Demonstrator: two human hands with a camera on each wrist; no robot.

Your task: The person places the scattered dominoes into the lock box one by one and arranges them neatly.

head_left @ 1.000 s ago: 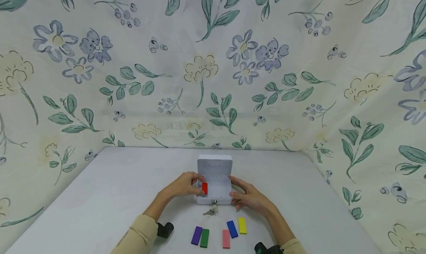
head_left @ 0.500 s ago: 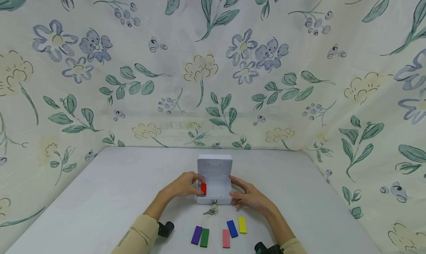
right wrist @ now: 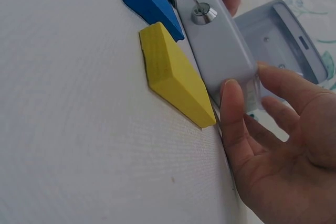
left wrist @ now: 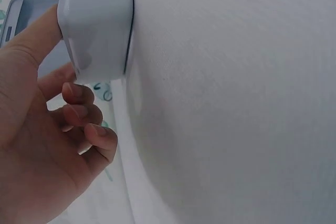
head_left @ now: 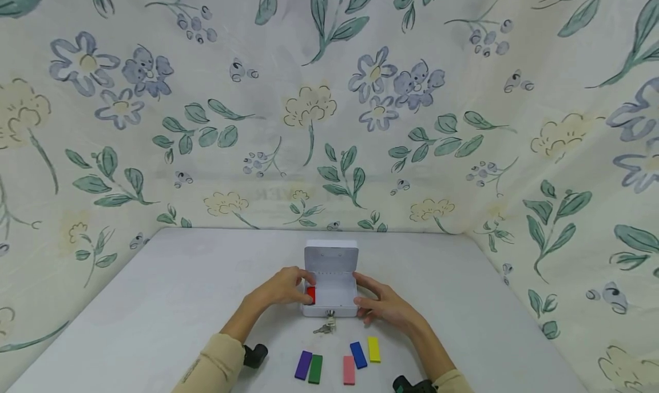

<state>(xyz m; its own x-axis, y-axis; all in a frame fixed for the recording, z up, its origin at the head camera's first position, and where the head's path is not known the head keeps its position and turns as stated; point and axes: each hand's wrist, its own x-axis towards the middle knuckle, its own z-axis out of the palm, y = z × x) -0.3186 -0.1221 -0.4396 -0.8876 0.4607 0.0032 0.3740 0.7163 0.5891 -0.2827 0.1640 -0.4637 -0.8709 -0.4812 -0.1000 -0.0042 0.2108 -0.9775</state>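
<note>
Half a sec on & not much diff tbh. Far L, the L hand has thumb + index pinching the red block; its other fingers are loosely curled outside the white box per the wrist view. Next, purple block on the table, same spot as b4. Red block's the only real mover: a bit further L & a touch nearer the front, now inside the box right by its L wall; can't tell if it's resting on the bottom. Then green block just beside purple, keys on a ring at the front lock, lid up, all unchanged. Pink block, blue block just beside it, yellow block nearest the R hand, none shifted. R hand: thumb + index spread apart, tips touching the box's R side, same as b4; other fingers partly hidden, can't tell exactly how they sit
</note>
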